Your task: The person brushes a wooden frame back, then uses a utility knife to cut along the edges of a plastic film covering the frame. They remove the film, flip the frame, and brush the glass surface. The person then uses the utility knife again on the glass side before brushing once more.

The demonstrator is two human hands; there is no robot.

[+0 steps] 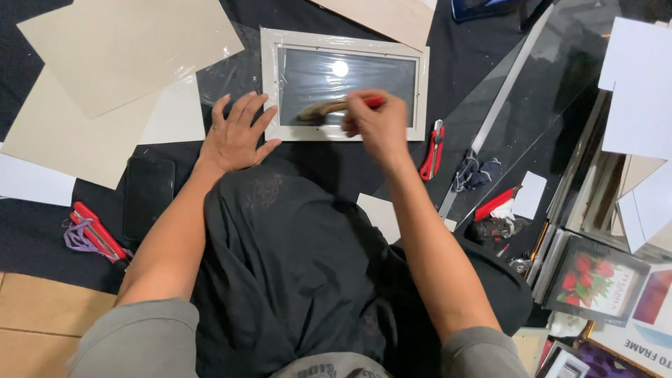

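Note:
A white picture frame (273, 84) with a reflective glass pane lies flat on the dark floor covering in front of me. My right hand (374, 122) grips a paintbrush (323, 110) with a red handle, its bristles resting on the lower part of the glass. My left hand (234, 136) lies flat and spread on the dark surface, its fingertips touching the frame's lower left corner.
Beige boards (126, 49) lie at the left. A black phone (148, 196) and red pliers (98, 234) sit near my left arm. A red utility knife (432, 150), a long metal ruler (500, 105), a glass sheet (560, 77) and stacked frames (595, 273) fill the right.

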